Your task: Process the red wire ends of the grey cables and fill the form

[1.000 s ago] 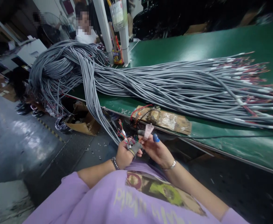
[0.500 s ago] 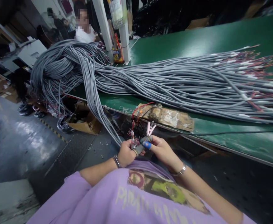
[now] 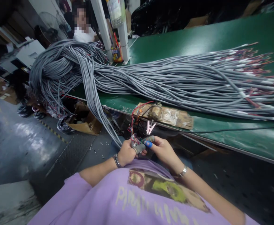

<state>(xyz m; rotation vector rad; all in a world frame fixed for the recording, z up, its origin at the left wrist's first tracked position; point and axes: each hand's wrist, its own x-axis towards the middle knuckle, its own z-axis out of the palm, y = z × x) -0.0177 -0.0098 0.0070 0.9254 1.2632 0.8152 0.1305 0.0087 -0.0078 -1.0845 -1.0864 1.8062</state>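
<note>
My left hand point(image 3: 127, 153) is closed around the ends of several grey cables point(image 3: 112, 133) that hang over the bench edge to it. Thin coloured wires point(image 3: 137, 140) fan out from the cable ends above its thumb, which has a grey wrapping. My right hand point(image 3: 162, 149) meets it from the right, thumb and forefinger pinched at those wires; the wire's tip is hidden between them. Blue tape point(image 3: 148, 144) covers the right thumb, and a grey wrapping the forefinger. A pink clothespin point(image 3: 150, 127) stands just beyond the right fingertips, at the bench edge.
A thick bundle of grey cables point(image 3: 165, 81) lies along the green bench point(image 3: 221, 137), stripped ends at right. A wooden board point(image 3: 174, 117) with red and black leads sits on the front edge. Below left is a cardboard box point(image 3: 86, 123). A person point(image 3: 84, 33) is behind the bench.
My right fingers have shifted slightly, and the thin wires between the hands show more. The left hand keeps its hold on the cables. The view has tilted very slightly.
</note>
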